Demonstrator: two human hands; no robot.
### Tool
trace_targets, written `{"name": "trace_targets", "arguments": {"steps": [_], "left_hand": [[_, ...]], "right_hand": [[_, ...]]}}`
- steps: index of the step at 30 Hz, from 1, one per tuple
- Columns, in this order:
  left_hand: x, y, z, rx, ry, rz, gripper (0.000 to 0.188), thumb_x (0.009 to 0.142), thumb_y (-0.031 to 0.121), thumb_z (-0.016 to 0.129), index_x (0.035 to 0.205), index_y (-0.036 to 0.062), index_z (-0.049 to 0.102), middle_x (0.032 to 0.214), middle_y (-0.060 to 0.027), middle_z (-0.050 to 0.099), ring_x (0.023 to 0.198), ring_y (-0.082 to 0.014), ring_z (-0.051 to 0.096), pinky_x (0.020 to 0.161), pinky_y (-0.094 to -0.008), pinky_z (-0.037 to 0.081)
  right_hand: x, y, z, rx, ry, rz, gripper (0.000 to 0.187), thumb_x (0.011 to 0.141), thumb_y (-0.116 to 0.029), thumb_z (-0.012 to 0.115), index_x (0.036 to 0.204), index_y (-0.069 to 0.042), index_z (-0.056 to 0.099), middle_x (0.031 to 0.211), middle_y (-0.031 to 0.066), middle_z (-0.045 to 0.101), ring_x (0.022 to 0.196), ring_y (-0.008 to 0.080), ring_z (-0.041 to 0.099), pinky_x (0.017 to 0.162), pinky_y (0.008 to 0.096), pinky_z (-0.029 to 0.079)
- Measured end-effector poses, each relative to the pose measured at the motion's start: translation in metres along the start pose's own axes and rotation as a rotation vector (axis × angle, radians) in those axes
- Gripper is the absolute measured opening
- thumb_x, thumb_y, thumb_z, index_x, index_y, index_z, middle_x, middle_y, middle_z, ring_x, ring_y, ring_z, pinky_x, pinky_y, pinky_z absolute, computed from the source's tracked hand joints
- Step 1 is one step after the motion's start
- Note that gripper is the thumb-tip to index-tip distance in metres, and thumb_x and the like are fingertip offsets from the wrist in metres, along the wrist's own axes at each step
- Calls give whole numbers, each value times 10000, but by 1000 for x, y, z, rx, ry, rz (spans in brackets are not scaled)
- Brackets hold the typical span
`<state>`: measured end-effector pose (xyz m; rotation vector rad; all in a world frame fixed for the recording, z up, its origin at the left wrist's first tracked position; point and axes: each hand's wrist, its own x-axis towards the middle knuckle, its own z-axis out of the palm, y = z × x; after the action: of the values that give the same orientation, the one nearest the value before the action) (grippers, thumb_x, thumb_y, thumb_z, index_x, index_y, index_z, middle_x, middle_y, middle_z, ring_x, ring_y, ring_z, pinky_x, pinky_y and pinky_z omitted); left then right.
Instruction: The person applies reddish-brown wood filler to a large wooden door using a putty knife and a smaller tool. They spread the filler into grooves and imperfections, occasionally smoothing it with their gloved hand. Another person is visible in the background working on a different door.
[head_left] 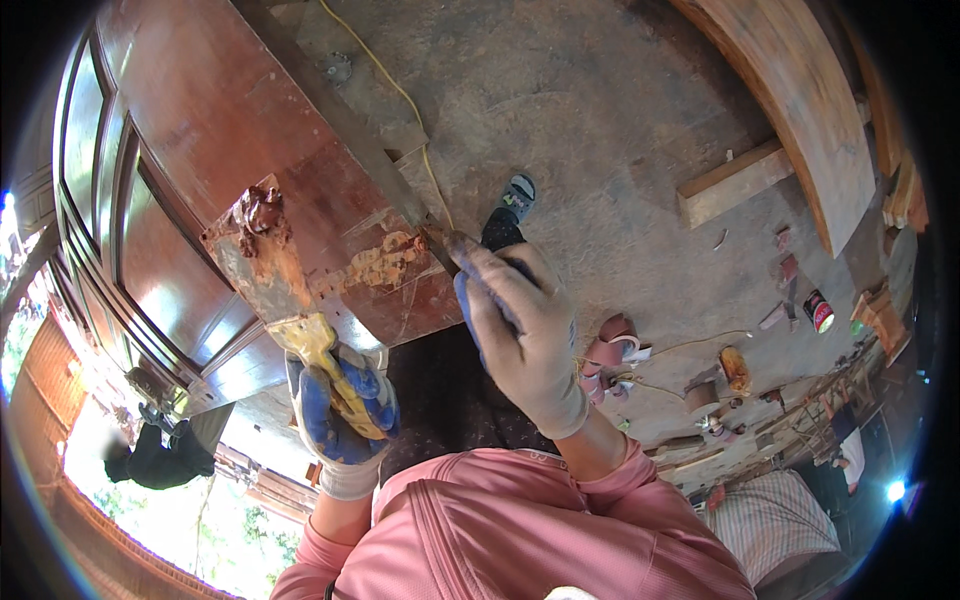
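Note:
My left hand (345, 405), in a white and blue work glove, is wrapped round the yellow handle of a wide putty knife (305, 338). A lump of reddish-brown putty (262, 208) sits on its broad, smeared blade, which overlaps the brown wooden door panel (240, 95). My right hand (525, 335), gloved too, pinches a small, dark, thin tool (437, 240) at the panel's long edge. Its exact kind is mostly hidden by my fingers. Between the two hands, a rough streak of tan putty (385, 262) runs across the panel near its corner.
A yellow cord (400, 88) trails over the concrete floor past my sandalled foot (518, 197). Large curved wooden boards (790, 90) and a wood block (735, 183) lie at the right. A can (818, 312) stands farther down. Another person (165, 452) is at the lower left.

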<state>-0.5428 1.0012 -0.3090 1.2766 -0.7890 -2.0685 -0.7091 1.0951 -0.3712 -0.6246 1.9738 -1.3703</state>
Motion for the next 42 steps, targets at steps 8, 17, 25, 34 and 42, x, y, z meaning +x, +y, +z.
{"name": "trace_targets", "arguments": {"steps": [8,17,25,34,42], "left_hand": [[5,1,0,4,-83,-10,374,1083,273,443,1358,20,450,1003,-106,616,604,-129,513,409,-254,442],[3,0,-3,11,151,-17,370,1085,268,440,1343,2,450,1010,-111,613,616,-137,520,404,-261,441],[5,2,3,38,178,-21,412,1084,285,440,1377,-5,440,1046,-109,625,595,-142,511,398,-267,435],[9,1,6,45,56,-14,412,1086,297,431,1364,-7,439,1059,-122,625,573,-150,512,377,-274,434],[10,-3,13,45,56,-6,389,1087,300,434,1336,2,427,1050,-132,621,572,-158,529,376,-277,438]], "right_hand": [[1,6,0,112,60,-1,291,834,3,720,1124,15,711,883,111,592,776,285,546,687,376,449],[1,14,-6,189,4,26,242,839,14,718,1081,11,715,909,126,613,825,291,582,714,377,464],[0,37,-2,237,-3,-144,244,853,19,662,1090,13,722,1048,150,667,937,299,617,830,388,485],[18,68,-6,437,-177,-253,306,807,1,694,1109,-8,745,1083,164,650,1005,305,628,879,380,496],[19,73,7,500,-162,-277,265,846,5,652,1107,21,695,1157,193,616,996,275,651,889,341,506]]}}
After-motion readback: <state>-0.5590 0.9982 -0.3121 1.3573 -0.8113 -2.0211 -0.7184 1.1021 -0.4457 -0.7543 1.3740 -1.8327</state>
